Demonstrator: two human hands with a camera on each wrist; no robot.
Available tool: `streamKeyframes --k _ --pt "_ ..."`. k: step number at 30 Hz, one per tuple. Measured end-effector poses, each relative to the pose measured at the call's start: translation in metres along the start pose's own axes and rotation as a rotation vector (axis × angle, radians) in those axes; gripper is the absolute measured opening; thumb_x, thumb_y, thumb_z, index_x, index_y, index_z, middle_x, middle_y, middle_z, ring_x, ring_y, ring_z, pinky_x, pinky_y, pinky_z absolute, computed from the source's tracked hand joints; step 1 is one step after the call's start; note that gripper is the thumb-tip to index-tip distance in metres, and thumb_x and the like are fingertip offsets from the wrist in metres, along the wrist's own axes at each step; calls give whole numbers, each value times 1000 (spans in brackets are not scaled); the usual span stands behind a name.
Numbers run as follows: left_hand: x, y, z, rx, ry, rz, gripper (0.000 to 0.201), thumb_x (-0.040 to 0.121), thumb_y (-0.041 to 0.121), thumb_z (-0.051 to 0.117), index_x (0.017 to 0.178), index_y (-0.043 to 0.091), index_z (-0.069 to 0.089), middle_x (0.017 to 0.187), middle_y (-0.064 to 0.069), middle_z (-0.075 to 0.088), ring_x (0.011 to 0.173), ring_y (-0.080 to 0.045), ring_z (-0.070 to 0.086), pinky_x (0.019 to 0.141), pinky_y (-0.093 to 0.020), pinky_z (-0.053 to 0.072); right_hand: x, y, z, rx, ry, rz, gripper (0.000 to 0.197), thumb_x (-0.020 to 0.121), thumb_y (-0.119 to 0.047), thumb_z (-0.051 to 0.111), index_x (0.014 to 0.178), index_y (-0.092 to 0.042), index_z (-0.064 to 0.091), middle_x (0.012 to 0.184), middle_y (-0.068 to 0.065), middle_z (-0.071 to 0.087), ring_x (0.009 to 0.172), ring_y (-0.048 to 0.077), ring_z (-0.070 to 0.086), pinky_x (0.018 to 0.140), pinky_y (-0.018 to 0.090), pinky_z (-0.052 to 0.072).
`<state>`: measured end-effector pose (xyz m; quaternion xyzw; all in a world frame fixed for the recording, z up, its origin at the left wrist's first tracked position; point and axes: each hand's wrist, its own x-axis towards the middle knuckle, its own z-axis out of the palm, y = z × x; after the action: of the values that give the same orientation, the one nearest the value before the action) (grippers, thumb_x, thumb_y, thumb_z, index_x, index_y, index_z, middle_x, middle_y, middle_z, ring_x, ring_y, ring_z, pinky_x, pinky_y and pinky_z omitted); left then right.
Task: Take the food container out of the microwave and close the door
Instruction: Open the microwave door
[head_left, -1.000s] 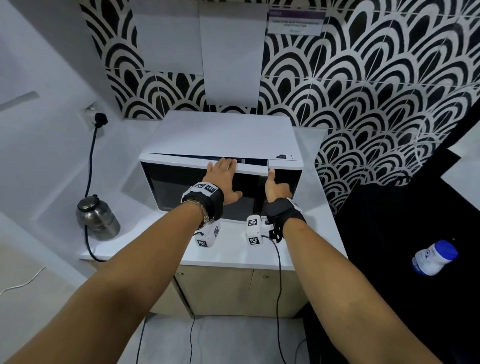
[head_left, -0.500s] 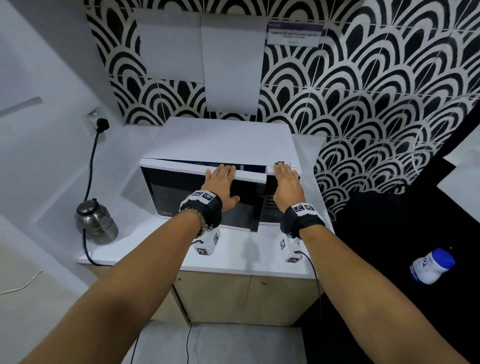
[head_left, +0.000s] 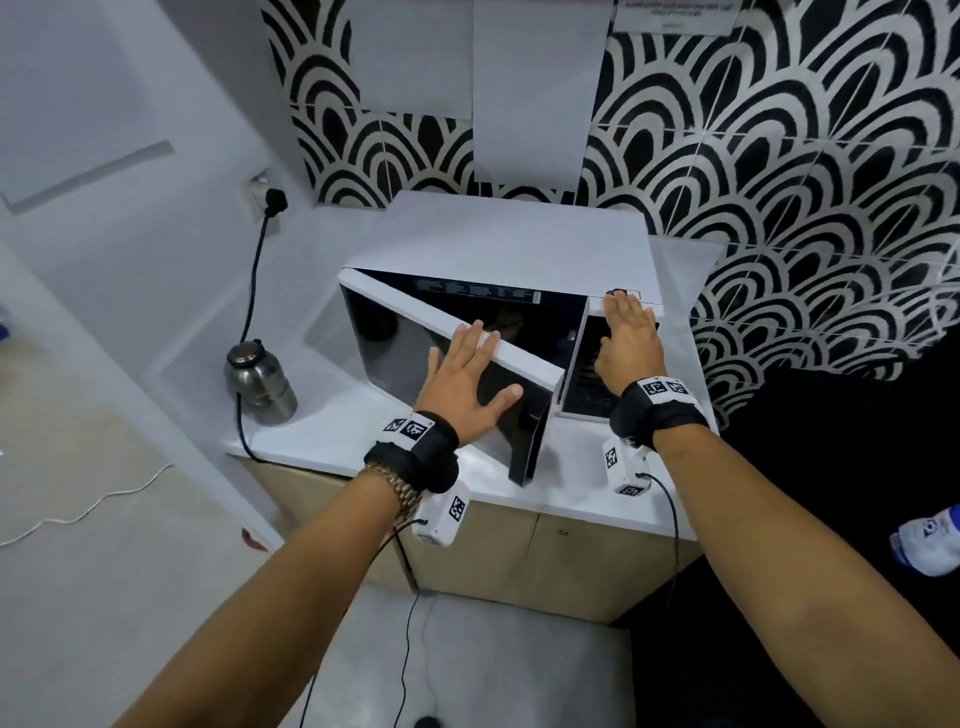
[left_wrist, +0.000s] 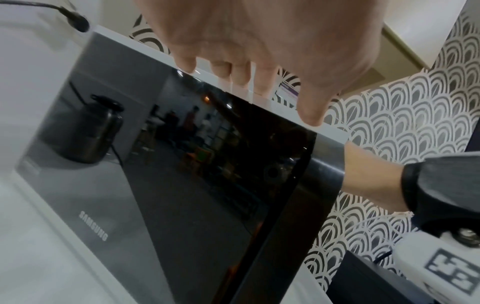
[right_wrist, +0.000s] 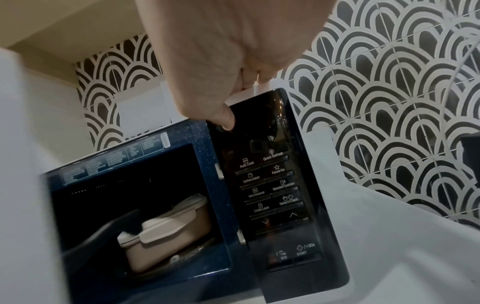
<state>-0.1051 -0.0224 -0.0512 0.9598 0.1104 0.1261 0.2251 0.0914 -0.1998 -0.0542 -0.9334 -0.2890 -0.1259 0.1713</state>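
The door (head_left: 457, 374) stood part open, left hand (head_left: 460, 382) flat on it, fingers over its top edge. Right hand (head_left: 626, 343) lay flat at 2 o'clock, on the control panel (right_wrist: 275, 185). The food container (right_wrist: 166, 232) sat inside the microwave (head_left: 509, 244): rigid, probably light; grip both sides below the lid.

One white microwave (head_left: 509, 244), one beige food container (right_wrist: 166, 232) inside it, one steel kettle (head_left: 260, 384) at left, one white bottle with blue cap (head_left: 930, 540) at right edge, two hands, left hand (head_left: 462, 379), right hand (head_left: 628, 343), two paper sheets (head_left: 535, 88) on the wall at top

Head camera looks down at the microwave (head_left: 509, 260) on the bench (head_left: 332, 441); wrist cameras (very close) look up its front.
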Motion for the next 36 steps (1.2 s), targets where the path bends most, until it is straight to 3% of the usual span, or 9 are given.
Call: streamKeyframes --k 8,12,17,19,22,25,28,30,36 --pt "-68 23 -14 -138 -18 -112 86 88 65 48 157 22 18 168 0 1 154 -17 -12 125 -45 -9 -1 0 4 30 39 -9 71 84 1 56 150 -2 32 159 17 31 151 32 22 125 43 10" --pt "-104 26 -23 -94 -4 -98 84 89 65 47 157 23 19 167 5 6 155 -16 -4 125 -46 -8 1 2 5 8 38 -25 69 85 -2 57 149 -1 32 158 18 32 150 33 23 125 45 11" --pt "-146 3 -35 28 -17 -170 74 89 66 42 145 17 47 165 2 20 155 -21 3 125 -49 -7 2 5 9 7 64 -31 68 85 -5 59 148 1 34 158 20 33 149 35 25 124 48 14" --pt "-161 -2 -35 17 41 -205 75 89 66 43 148 19 41 166 0 17 155 -22 5 126 -49 -3 2 6 11 1 73 -35 68 85 -6 60 147 2 34 157 21 33 148 36 25 123 49 16" --pt "-158 9 -40 68 161 -70 75 88 65 45 150 23 37 166 -1 16 155 -19 6 125 -46 -4 0 5 13 -16 84 -28 69 85 -7 59 148 2 32 157 22 32 148 37 24 124 50 14" --pt "-140 21 -45 128 76 4 74 90 63 41 150 21 38 167 -2 14 155 -19 2 125 -47 -7 -1 4 12 -10 78 -27 69 86 -7 58 149 1 31 158 22 30 149 36 22 124 49 12" --pt "-139 13 -45 214 -54 -100 78 94 59 40 157 18 19 168 -4 2 155 -20 -6 126 -49 -1 -1 5 10 17 73 -21 68 87 -6 58 149 1 31 158 22 30 150 36 22 125 48 11" --pt "-148 6 -44 251 -48 -150 79 96 56 39 158 17 9 168 -4 -2 155 -19 -7 127 -47 2 -1 7 10 25 72 -31 68 86 -6 59 148 2 33 158 22 32 149 37 23 124 49 12" --pt "-178 -16 -63 352 77 -292 84 94 59 34 157 8 13 167 -11 8 155 -23 4 127 -45 0 0 7 13 34 81 -56 66 84 -7 59 145 3 34 155 23 35 146 38 26 122 52 16"
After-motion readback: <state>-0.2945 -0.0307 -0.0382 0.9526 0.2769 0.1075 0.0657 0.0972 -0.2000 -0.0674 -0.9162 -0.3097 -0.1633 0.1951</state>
